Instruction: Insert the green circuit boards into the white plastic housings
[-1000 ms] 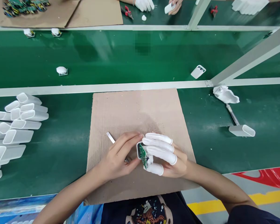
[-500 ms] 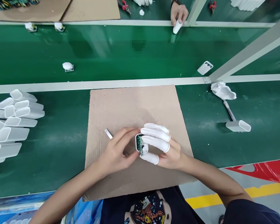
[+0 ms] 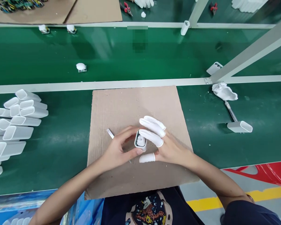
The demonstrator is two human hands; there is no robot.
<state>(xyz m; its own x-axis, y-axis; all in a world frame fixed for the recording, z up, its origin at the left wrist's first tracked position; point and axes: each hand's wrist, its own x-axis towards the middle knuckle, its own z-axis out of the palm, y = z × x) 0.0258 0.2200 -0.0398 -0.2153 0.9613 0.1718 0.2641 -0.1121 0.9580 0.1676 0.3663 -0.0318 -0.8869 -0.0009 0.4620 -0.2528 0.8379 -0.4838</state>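
Now the left hand [image 3: 121, 145] grips a white casing [image 3: 142, 148] between bare fingers and thumb over the cardboard sheet [image 3: 135, 104], and its smooth, rounded mouth faces the camera! Inside sits a pale, lumpy mass [image 3: 140, 140], dark green along one side. Beside it the right hand [image 3: 167, 145] splays white-covered fingers, thumb well apart; fingertip contact is unclear.

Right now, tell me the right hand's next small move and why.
Probably press the white lump gently further into the case with a covered fingertip: the lump shows at the case's open end, the left hand grips the case, and the right hand is open close beside it.
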